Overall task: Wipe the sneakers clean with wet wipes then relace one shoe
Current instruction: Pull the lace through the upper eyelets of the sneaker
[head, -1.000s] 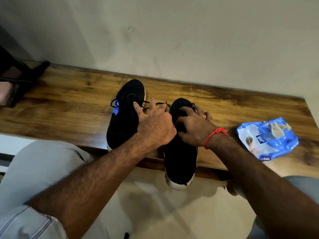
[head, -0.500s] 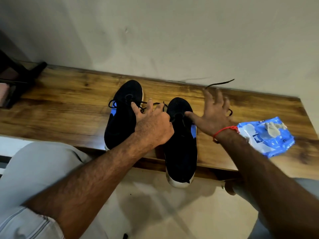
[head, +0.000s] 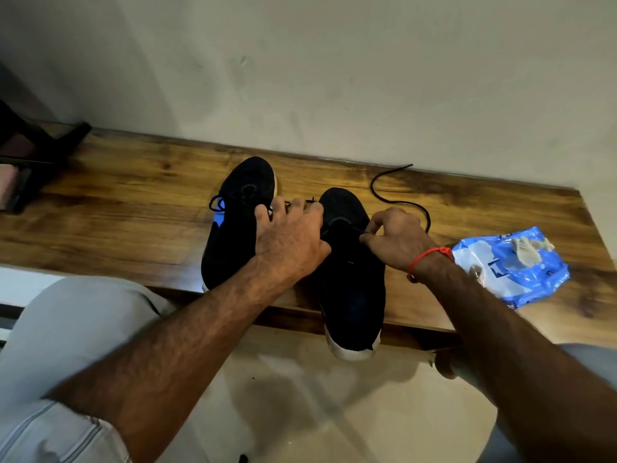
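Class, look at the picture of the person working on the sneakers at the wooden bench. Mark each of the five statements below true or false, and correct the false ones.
1. Two black sneakers sit on the wooden bench. True.
2. The right hand pinches a black lace at the right sneaker. True.
3. The wipes packet is red. False: it is blue and white.
4. The left hand rests flat on the floor. False: it is over the sneakers, its fingers at the laces.
5. The left sneaker overhangs the bench edge more. False: the right sneaker sticks out further.
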A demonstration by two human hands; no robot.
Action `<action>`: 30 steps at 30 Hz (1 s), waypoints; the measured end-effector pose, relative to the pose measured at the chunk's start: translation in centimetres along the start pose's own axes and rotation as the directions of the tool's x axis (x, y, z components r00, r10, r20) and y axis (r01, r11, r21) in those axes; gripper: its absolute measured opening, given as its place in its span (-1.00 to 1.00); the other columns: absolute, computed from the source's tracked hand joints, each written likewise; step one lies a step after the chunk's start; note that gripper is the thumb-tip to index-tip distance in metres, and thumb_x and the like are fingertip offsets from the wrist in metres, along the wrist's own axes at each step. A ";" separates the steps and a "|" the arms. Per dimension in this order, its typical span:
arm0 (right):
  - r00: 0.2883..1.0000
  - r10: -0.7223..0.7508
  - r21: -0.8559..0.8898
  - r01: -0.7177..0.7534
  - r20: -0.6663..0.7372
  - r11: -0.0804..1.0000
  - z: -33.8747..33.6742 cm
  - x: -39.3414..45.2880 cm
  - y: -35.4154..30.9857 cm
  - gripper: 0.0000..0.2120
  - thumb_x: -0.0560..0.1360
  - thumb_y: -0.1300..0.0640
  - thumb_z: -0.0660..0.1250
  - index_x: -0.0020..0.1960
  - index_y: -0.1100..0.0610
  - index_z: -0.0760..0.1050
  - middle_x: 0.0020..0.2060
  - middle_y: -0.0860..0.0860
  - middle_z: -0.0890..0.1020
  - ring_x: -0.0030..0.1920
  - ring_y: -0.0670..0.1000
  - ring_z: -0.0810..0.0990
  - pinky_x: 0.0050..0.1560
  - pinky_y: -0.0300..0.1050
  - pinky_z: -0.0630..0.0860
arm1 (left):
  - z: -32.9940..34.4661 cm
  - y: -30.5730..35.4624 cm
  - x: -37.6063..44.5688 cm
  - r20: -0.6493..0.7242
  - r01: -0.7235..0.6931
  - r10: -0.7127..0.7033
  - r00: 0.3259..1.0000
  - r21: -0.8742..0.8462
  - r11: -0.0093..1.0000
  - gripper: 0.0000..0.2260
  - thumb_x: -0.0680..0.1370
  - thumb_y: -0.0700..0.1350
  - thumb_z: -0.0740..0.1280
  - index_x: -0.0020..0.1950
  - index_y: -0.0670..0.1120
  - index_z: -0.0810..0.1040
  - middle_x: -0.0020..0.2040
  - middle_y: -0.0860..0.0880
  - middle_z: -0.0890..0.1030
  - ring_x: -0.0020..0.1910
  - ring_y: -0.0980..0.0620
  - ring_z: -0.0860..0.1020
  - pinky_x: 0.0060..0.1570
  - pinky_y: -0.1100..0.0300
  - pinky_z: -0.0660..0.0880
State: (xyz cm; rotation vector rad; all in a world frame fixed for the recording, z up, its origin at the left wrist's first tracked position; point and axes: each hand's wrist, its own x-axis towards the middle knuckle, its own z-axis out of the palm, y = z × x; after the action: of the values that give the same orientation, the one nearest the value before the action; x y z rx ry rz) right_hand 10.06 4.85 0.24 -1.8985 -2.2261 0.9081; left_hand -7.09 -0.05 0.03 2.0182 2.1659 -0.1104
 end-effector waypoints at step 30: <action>0.990 0.111 0.037 -0.108 -0.090 0.993 0.3 -0.2 0.5 -0.84 0.35 0.07 0.30 -0.32 0.12 0.59 -0.15 0.10 0.60 0.14 0.16 0.42 0.00 0.06 0.54 | -1.6 -2.2 2.8 -0.286 0.090 -0.154 0.946 -0.226 0.970 -0.77 0.62 0.10 0.30 0.13 0.00 0.63 0.25 -0.01 0.55 0.32 -0.10 0.36 0.30 -0.07 0.29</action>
State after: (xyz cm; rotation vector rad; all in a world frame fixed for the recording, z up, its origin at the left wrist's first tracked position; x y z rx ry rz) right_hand 10.46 4.57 -0.19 -2.0224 -2.0618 0.8472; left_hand -9.60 2.82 0.90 1.8819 2.3629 0.4226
